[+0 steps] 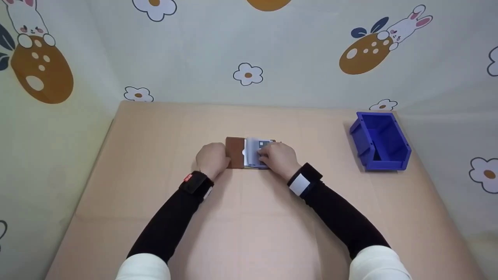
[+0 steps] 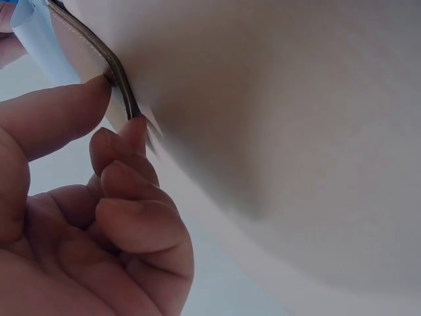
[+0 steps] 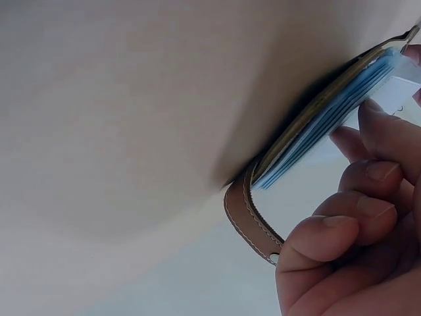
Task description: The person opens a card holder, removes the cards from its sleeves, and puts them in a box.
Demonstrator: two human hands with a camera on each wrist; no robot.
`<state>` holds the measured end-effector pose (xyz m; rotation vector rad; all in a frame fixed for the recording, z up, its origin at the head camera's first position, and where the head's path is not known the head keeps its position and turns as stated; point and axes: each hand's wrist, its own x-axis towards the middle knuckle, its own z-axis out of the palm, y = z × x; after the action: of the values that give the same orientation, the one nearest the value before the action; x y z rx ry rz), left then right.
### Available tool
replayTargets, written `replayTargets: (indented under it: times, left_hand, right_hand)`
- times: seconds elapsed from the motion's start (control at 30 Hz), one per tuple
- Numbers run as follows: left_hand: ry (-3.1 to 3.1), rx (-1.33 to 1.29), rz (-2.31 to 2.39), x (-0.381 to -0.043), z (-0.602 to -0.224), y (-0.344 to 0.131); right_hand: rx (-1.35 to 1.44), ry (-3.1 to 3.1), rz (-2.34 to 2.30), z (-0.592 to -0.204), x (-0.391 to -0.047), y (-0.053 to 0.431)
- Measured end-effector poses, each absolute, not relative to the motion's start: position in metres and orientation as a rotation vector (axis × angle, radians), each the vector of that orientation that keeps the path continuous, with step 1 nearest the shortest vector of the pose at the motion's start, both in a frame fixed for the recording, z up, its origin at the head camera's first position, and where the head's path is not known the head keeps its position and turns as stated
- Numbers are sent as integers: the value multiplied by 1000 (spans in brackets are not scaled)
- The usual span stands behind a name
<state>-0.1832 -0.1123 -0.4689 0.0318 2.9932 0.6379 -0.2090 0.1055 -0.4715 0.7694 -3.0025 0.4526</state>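
Note:
A brown leather card holder [image 1: 235, 152] lies spread on the table, with several clear plastic sleeves [image 1: 252, 151] in its middle. My left hand [image 1: 212, 158] pinches the left cover's edge between thumb and forefinger; the left wrist view shows this stitched cover edge [image 2: 99, 49] close up. On the other side, my right hand [image 1: 282, 157] pinches a clear sleeve, partly lifted. In the right wrist view the stacked bluish sleeves [image 3: 316, 128] sit against the cover, and a brown strap with a snap [image 3: 242, 210] curves below them. My right fingers hide part of the holder's right side.
A blue plastic bin [image 1: 379, 142] stands at the table's back right, with a dark shape inside that I cannot make out. The tan table [image 1: 155, 128] meets patterned cloth walls [image 1: 202, 58] at the back and sides.

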Motion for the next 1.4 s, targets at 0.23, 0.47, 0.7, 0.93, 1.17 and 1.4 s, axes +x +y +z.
replayTargets:
  times: [0.23,0.47,0.7,0.93,1.17,1.4]
  left_hand:
    - [3080,43,589,-182,-464,-106]
    - [3147,165,630,-179,-457,-92]
    - [3125,475,699,-175,-459,-74]
    - [3089,652,718,-177,-464,-63]
    - [3142,725,622,-179,-471,-61]
    - [3164,730,573,-178,-470,-61]
  right_hand:
    - [753,-3012,469,-473,-209,106]
    - [745,-3011,491,-472,-209,106]
    - [749,-3003,493,-472,-209,107]
    - [750,-2995,512,-473,-209,106]
    - [775,-2976,516,-472,-209,106]
    - [784,-2964,507,-473,-210,107]
